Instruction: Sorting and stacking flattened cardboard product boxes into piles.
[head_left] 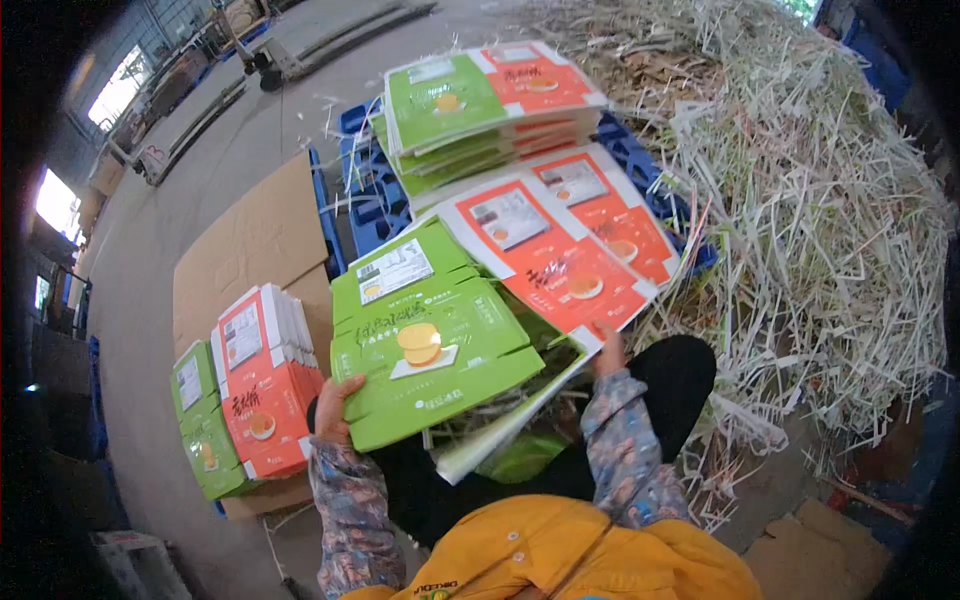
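A green printed carton blank (425, 335), flat with slotted edges, is tilted over my lap. My left hand (337, 408) grips its lower left corner, thumb on top. My right hand (608, 352) is closed on the white edge of a sheet (520, 425) that slants down beside the green blank, its underside partly hidden. Directly past that hand lie red-and-white printed sheets (548, 255), overlapping each other. Farther off rises a thick stack of green-and-red sheets (490, 95).
A blue plastic pallet (375, 205) carries the stacks. On the left, cardboard (250, 225) supports piles of green blanks (205, 420) and red blanks (265, 385). A large heap of shredded paper strips (800, 250) fills the right side. A pallet jack (270, 65) stands at the back left.
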